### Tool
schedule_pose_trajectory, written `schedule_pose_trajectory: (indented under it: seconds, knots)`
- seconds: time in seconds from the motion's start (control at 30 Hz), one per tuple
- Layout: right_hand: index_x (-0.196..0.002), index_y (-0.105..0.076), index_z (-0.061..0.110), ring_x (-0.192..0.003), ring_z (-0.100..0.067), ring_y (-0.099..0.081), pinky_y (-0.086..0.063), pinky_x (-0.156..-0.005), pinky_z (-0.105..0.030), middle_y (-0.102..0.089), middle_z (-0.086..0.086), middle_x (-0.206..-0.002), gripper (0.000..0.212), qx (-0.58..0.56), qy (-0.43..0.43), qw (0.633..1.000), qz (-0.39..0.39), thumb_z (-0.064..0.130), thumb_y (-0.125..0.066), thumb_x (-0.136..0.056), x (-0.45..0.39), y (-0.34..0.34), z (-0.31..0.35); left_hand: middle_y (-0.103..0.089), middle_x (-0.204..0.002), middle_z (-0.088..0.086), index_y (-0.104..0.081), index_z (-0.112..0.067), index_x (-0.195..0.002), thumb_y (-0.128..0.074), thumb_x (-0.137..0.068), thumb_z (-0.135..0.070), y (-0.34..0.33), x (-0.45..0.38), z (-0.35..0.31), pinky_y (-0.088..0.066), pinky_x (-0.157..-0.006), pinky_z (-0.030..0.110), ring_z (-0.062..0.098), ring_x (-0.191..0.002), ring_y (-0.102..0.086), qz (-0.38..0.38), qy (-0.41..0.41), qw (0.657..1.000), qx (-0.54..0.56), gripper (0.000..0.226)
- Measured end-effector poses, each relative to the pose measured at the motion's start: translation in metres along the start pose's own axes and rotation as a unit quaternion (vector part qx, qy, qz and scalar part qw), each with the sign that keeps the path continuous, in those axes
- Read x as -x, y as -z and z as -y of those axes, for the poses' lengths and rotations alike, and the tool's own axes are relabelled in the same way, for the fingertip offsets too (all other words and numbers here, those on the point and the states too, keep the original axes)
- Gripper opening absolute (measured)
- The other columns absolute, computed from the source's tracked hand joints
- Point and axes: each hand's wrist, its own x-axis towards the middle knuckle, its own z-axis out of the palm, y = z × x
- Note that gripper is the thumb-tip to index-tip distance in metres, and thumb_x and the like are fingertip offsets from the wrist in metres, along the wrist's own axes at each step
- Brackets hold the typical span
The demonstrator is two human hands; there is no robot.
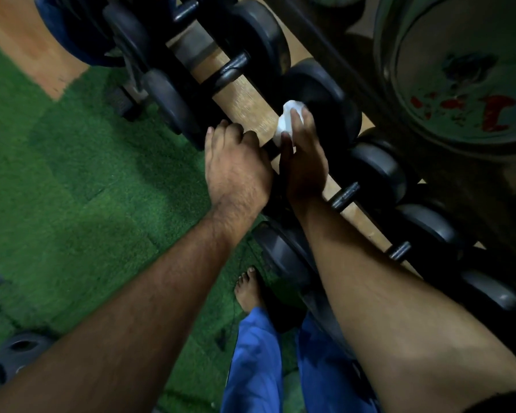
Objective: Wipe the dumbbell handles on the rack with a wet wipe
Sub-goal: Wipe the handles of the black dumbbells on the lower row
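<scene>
Dumbbells lie in a diagonal row on a rack [245,99] of pale, wood-coloured rails that runs from the upper left to the lower right in front of you, each with round black heads of dull rubbery look and a short dark handle bridging the rails. Your right hand [306,162] holds a crumpled white wet wipe [286,123], its thumb and fingers lying over the wipe and pressing it against the handle of the dumbbell [325,105] at the middle of the row, just beside its far head; the handle itself is hidden under wipe and hand. Your left hand [236,165] rests beside it, fingers curled down over the near end of the same dumbbell, the two hands almost touching. Other handles [344,196] show bare further down the row. At upper right a large round weight plate [459,70] of worn grey-green metal carries chipped red marks. Under you is green, grassy-textured flooring [72,189], with your bare foot [249,290] and blue trouser legs [256,368] below.
</scene>
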Motion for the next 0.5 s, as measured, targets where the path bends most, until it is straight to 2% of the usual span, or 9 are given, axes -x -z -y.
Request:
schedule_pose_trajectory:
  seconds: [0.1, 0.23, 0.3, 0.4, 0.5]
  knots:
    - [-0.140, -0.056, 0.024, -0.133, -0.013, -0.049, -0.036, -0.097, -0.021, -0.044, 0.002, -0.153, 0.041, -0.041, -0.044, 0.997, -0.050, 0.029, -0.053, -0.099, 0.004, -0.006, 0.002, -0.063, -0.115, 0.012, -0.072, -0.009, -0.099, -0.019, -0.086, -0.040, -0.001, 0.000, -0.001, -0.020, -0.121, 0.042, 0.031, -0.128, -0.048, -0.014, -0.001, 1.000, 0.001, 0.063]
    - [-0.143, -0.052, 0.028, -0.134, -0.008, -0.045, -0.028, -0.096, -0.014, -0.041, 0.009, -0.155, 0.046, -0.083, -0.133, 0.987, -0.018, 0.032, -0.058, -0.098, 0.007, -0.001, 0.010, -0.062, -0.116, 0.012, -0.072, -0.008, -0.102, -0.021, -0.085, -0.041, -0.003, 0.001, -0.002, -0.018, -0.122, 0.042, 0.031, -0.130, -0.046, -0.013, 0.001, 1.000, 0.001, 0.062]
    - [-0.145, -0.049, 0.027, -0.133, -0.013, -0.046, -0.029, -0.097, -0.016, -0.046, 0.005, -0.152, 0.049, -0.092, -0.151, 0.984, -0.021, 0.035, -0.058, -0.097, 0.007, 0.002, 0.012, -0.062, -0.115, 0.013, -0.072, -0.007, -0.101, -0.022, -0.086, -0.042, -0.003, 0.001, -0.002, -0.018, -0.122, 0.042, 0.031, -0.129, -0.046, -0.014, 0.000, 1.000, 0.005, 0.063]
    - [-0.136, -0.058, 0.024, -0.114, -0.021, -0.060, -0.039, -0.086, -0.024, -0.066, -0.003, -0.125, 0.046, -0.089, -0.206, 0.974, -0.027, 0.042, -0.058, -0.094, 0.008, 0.005, 0.021, -0.062, -0.114, 0.012, -0.071, -0.008, -0.100, -0.031, -0.087, -0.036, -0.005, 0.000, 0.001, -0.021, -0.121, 0.044, 0.031, -0.129, -0.047, -0.019, -0.009, 1.000, -0.003, 0.051]
    - [-0.114, -0.069, 0.022, -0.094, -0.023, -0.069, -0.052, -0.080, -0.031, -0.072, -0.003, -0.102, 0.043, -0.161, -0.298, 0.940, -0.032, 0.052, -0.055, -0.087, 0.004, -0.004, 0.025, -0.062, -0.114, 0.012, -0.071, -0.010, -0.101, -0.042, -0.088, -0.028, -0.008, 0.001, 0.002, -0.021, -0.121, 0.044, 0.031, -0.128, -0.048, -0.026, -0.012, 1.000, 0.000, 0.036]
